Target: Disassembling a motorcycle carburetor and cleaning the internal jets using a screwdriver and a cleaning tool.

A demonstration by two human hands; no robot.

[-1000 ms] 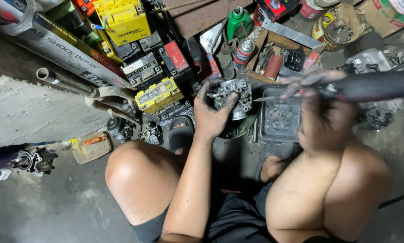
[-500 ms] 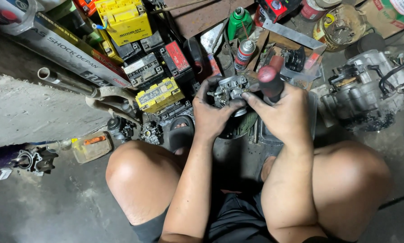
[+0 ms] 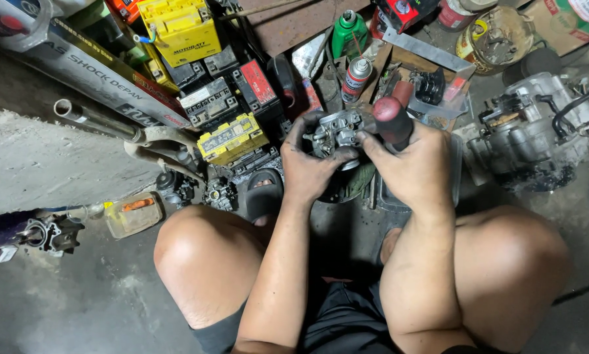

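We clamp the carburetor point(image 3: 337, 131) firmly in our left hand point(image 3: 314, 167) while our right hand point(image 3: 409, 167), fisted around the red-handled screwdriver point(image 3: 389, 118) just beside it, should press squarely to avoid slipping.

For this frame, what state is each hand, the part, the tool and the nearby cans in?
Left hand: gripping the carburetor.
Right hand: gripping the screwdriver.
Carburetor: held off the floor.
Screwdriver: red handle up, tip hidden.
Spray can: upright, capped.
Green bottle: upright.
Engine: on the floor, untouched.
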